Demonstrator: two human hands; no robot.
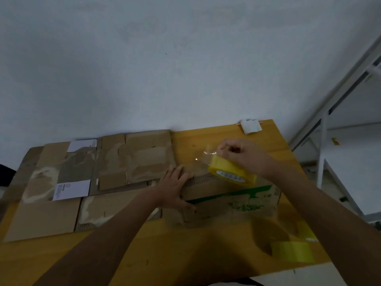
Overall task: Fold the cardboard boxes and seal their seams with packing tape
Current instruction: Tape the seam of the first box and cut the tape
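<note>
tape roll (pixel 232 172) tilted above box (pixel 228 200), hands: right (pixel 243 155) gripping, left (pixel 175 186) flat

- Plain white wall (pixel 165 58) seen behind, dimly lit.
- Yellow wooden table (pixel 206 244) set against it.
- White metal frame (pixel 329 112) seen at right.
- 1 small white object (pixel 250 126) on table's far edge.

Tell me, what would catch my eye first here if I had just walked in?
Probably the bright yellow roll of packing tape, held in the right hand above a brown cardboard box with green print at mid-right, a clear strip glinting beside it. The left hand presses flat on that box. Flattened brown cardboard sheets with white labels cover the left of the yellow wooden table.
</note>
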